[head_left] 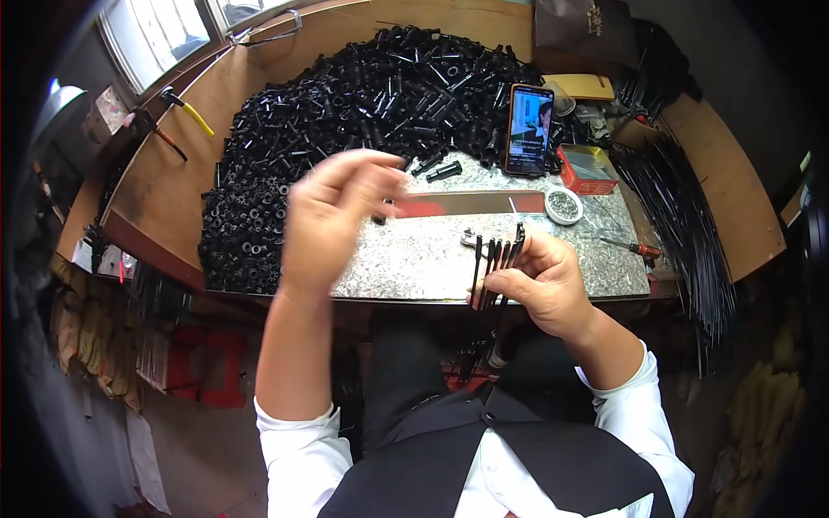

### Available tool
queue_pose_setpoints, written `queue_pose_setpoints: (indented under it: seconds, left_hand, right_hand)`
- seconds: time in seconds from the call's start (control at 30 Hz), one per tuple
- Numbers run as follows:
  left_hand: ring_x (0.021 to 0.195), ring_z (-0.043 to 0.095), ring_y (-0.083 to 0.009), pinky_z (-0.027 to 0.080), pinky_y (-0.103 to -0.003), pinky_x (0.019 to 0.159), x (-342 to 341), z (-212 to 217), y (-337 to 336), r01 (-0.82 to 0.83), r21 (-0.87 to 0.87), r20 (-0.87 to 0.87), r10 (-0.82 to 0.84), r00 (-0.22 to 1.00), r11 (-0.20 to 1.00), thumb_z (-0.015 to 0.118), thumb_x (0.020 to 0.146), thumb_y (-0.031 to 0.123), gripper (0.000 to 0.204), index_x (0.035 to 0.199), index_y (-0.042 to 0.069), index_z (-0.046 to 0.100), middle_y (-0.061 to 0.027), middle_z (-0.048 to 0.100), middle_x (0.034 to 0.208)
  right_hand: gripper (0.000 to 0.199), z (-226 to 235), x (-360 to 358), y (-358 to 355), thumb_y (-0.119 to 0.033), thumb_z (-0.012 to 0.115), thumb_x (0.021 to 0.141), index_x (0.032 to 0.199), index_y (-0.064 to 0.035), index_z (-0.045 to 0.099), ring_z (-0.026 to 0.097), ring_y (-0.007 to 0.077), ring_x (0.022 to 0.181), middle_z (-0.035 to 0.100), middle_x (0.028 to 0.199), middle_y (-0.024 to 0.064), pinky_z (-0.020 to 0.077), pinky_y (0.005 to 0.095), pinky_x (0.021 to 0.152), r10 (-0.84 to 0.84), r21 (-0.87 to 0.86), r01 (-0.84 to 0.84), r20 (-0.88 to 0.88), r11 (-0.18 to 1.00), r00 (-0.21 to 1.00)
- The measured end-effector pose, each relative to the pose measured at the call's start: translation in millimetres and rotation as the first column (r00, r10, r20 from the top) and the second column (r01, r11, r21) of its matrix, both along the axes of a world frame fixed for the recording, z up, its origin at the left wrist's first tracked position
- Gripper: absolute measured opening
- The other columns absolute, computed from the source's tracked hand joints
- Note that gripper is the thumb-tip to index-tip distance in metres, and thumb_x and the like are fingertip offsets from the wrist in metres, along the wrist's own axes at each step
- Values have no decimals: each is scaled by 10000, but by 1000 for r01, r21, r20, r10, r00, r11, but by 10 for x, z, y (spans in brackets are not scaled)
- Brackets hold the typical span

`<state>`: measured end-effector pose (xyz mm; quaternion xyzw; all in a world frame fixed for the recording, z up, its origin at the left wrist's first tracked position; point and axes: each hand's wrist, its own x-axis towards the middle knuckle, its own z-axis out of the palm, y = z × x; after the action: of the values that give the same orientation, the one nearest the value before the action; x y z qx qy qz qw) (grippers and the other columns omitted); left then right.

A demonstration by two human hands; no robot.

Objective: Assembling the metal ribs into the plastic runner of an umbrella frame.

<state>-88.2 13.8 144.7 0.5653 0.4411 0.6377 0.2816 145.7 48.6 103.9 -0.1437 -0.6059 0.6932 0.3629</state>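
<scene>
My right hand point(553, 281) is closed round several thin black rods point(490, 259) with small thicker heads at their upper ends. The rods stand side by side, fanned out between thumb and fingers, just above the front edge of the worktop. My left hand point(332, 207) is raised at the near side of a big heap of black parts point(371, 95). Motion blurs its fingertips, so whether they hold anything does not show. A dark ring-shaped part point(379, 219) lies by those fingertips. On the speckled worktop point(397, 259), a small metal tool point(471, 237) sits beside the rods.
A phone point(528, 129) stands upright against the heap. Near it are a red box point(587, 168), a round white dish point(564, 206) and a red-handled screwdriver point(635, 248). Long black rods point(678, 233) lie bundled at right. Yellow-handled pliers point(192, 115) hang on the left wooden wall.
</scene>
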Motion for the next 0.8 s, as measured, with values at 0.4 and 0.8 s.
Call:
queue_pose_setpoints:
  seconds: [0.4, 0.8]
  left_hand:
    - [972, 569, -308, 471, -398, 834, -1740, -1188, 259, -846, 274, -888, 457, -41, 457, 690, 784, 229, 221, 953, 87, 700, -122, 617, 957]
    - [837, 587, -307, 482, -403, 733, -1724, -1273, 332, -774, 338, -895, 437, -88, 535, 674, 795, 123, 168, 886, 22, 575, -125, 604, 890]
  right_hand:
    - [112, 32, 35, 65, 6, 612, 866, 939, 20, 529, 671, 190, 772, 660, 857, 144, 555, 313, 712, -28, 0, 28, 1, 1000, 1000]
    - [148, 75, 131, 82, -78, 666, 865, 846, -20, 531, 575, 38, 694, 611, 761, 12, 473, 197, 609, -82, 55, 80, 36, 995, 996]
